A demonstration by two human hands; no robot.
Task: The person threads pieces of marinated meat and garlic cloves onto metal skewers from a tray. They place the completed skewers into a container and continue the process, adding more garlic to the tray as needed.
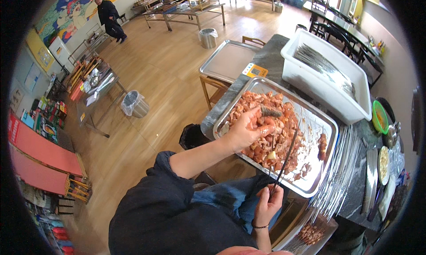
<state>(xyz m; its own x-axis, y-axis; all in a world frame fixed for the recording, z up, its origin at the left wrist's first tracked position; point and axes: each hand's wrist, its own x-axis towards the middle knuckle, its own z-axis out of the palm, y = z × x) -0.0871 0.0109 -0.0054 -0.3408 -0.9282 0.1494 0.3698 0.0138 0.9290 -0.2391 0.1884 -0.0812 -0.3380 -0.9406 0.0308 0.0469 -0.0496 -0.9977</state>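
Observation:
My right hand (pixel 269 203), a dark bead bracelet at its wrist, grips thin dark metal skewers (pixel 289 151) that point up across the tray. Over the meat is my left hand (pixel 248 126), wet with reddish marinade, thumb and index finger apart. A grey-brown ribbed sleeve-like piece (pixel 271 112) is at its index finger; whether worn or held is unclear. Beneath lies a heap of marinated raw meat chunks (pixel 286 115) in a steel tray (pixel 327 121). A pale yellow piece (pixel 272 155) shows near the skewers. One loaded meat skewer (pixel 322 146) rests at the tray's right side.
Bare metal skewers (pixel 342 165) lie right of the tray. A white bin (pixel 327 100) behind it holds more skewers. A green bowl (pixel 380 116) and a plate of pale pieces (pixel 383 165) sit farther right. A person (pixel 107 16) walks at far left. A bin (pixel 135 105) stands on the floor.

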